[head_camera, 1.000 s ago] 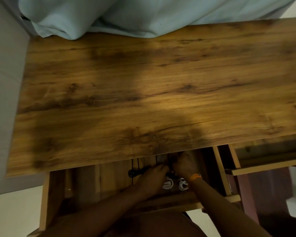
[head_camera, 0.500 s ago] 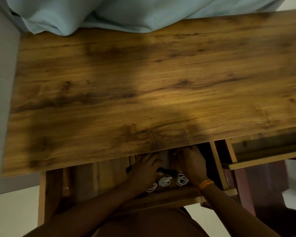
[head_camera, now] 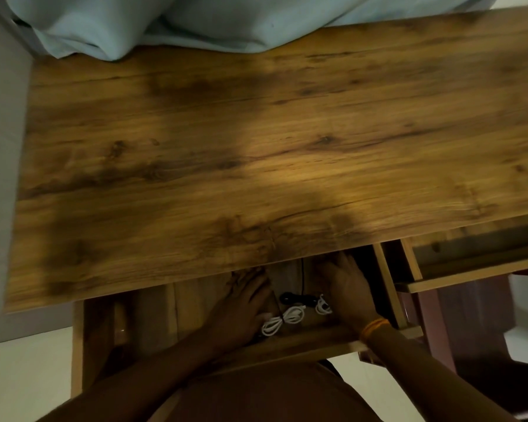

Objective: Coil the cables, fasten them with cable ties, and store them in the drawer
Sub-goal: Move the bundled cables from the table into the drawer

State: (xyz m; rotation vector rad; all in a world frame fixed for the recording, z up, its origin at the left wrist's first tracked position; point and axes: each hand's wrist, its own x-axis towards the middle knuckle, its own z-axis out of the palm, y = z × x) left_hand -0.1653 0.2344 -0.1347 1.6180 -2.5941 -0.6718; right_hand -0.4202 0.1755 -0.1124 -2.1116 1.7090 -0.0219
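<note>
The drawer [head_camera: 302,341] under the wooden desk stands pulled out. Inside it lie a white coiled cable [head_camera: 282,319] tied in the middle, a smaller white coil [head_camera: 323,306] and a black cable [head_camera: 296,297] whose thin lead runs back under the desktop. My left hand [head_camera: 244,303] lies flat in the drawer to the left of the coils, fingers stretched toward the back. My right hand [head_camera: 346,284] rests to their right, fingers straight and reaching under the desk edge. Neither hand holds a cable.
The wooden desktop [head_camera: 256,153] overhangs the back of the drawer. A pale blue cloth [head_camera: 195,22] hangs over the desk's far edge. A second drawer [head_camera: 476,269] stands partly open at the right, above a dark red piece of furniture [head_camera: 470,324].
Both hands have moved apart from over the cables, left hand to the left, right hand to the right, uncovering the white coils and the black cable in the drawer.
</note>
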